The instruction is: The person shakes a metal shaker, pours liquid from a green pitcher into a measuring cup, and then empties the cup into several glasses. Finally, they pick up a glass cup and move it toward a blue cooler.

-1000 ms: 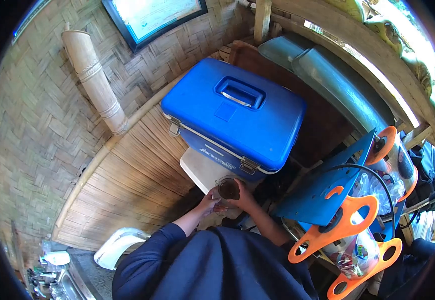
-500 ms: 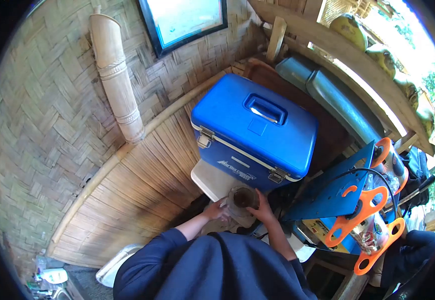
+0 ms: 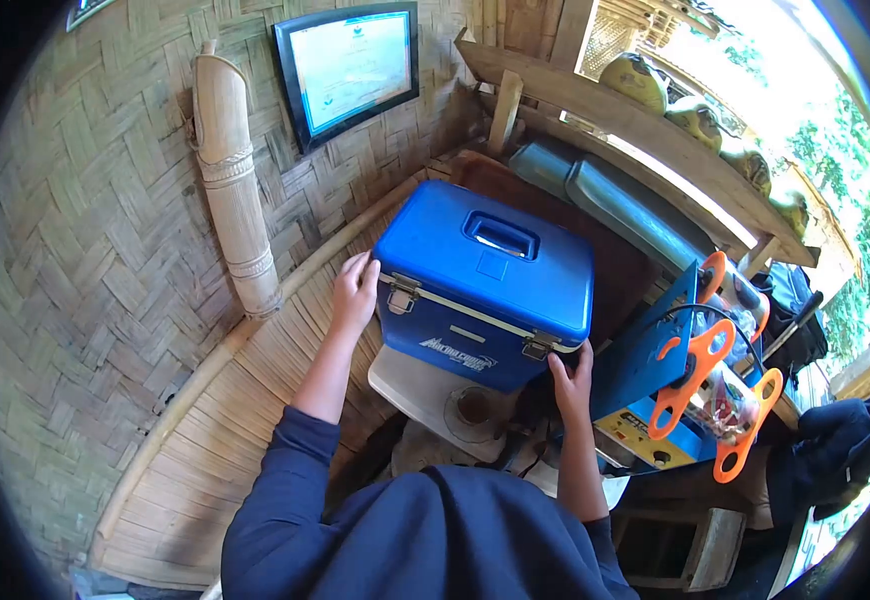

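We are gripping a blue cooler [image 3: 485, 285] at its 2 ends, left hand [image 3: 355, 290] and right hand [image 3: 572, 368] wrapped around corners. It is probably rigid, heavy; the top handle [image 3: 501, 235] is sitting unused.

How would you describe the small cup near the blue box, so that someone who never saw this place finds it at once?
Start at the big blue plastic cooler box with the recessed lid handle, which both hands grip at its sides. Just below its front, on the white plastic stand, sits the small clear cup of dark liquid: the only see-through, round thing there.
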A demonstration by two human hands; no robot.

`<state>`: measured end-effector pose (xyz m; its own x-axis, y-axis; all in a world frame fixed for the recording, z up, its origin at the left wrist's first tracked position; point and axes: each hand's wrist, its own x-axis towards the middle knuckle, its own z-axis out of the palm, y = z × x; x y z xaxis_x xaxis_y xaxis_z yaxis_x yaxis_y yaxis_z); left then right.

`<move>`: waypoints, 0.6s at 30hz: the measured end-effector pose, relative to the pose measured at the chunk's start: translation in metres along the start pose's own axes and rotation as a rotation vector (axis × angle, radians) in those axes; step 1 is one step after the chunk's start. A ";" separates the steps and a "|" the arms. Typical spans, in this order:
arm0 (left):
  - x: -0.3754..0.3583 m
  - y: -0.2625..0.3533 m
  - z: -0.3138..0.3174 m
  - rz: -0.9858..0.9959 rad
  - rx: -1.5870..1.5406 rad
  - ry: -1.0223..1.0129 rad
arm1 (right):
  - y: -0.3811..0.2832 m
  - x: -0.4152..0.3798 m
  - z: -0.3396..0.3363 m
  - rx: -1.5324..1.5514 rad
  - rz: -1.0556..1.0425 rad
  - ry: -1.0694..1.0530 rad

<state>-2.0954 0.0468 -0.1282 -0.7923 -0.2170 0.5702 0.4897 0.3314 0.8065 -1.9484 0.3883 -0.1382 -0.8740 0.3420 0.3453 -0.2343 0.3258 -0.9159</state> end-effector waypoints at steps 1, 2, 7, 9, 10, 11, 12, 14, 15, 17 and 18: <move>0.005 -0.003 0.003 -0.031 0.040 0.009 | 0.000 0.005 0.003 -0.022 -0.032 0.028; 0.005 -0.005 0.006 -0.024 0.027 0.006 | -0.001 0.011 0.005 -0.046 -0.065 0.058; 0.006 0.002 0.015 -0.087 -0.116 0.067 | -0.033 0.027 0.013 0.254 0.141 0.118; 0.012 0.011 0.015 -0.037 -0.136 0.079 | -0.040 0.036 0.012 0.284 0.089 0.105; 0.018 0.025 0.013 -0.041 -0.137 0.079 | -0.044 0.040 0.012 0.318 0.039 0.094; 0.026 0.040 0.011 -0.044 -0.158 0.042 | -0.048 0.045 0.014 0.345 -0.022 0.118; 0.034 0.052 0.010 -0.048 -0.178 0.005 | -0.057 0.050 0.016 0.353 -0.005 0.137; 0.049 0.063 0.015 -0.005 -0.185 0.002 | -0.064 0.063 0.017 0.334 -0.081 0.172; 0.057 0.069 0.019 0.030 -0.219 0.029 | -0.064 0.072 0.018 0.387 -0.122 0.198; 0.071 0.076 0.032 0.069 -0.304 0.075 | -0.059 0.089 0.020 0.514 -0.151 0.186; 0.077 0.082 0.038 0.046 -0.381 0.062 | -0.060 0.096 0.023 0.552 -0.158 0.184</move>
<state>-2.1306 0.0923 -0.0243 -0.7484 -0.2686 0.6065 0.6339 -0.0204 0.7732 -2.0281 0.3818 -0.0546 -0.7339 0.4899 0.4705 -0.5851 -0.1041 -0.8043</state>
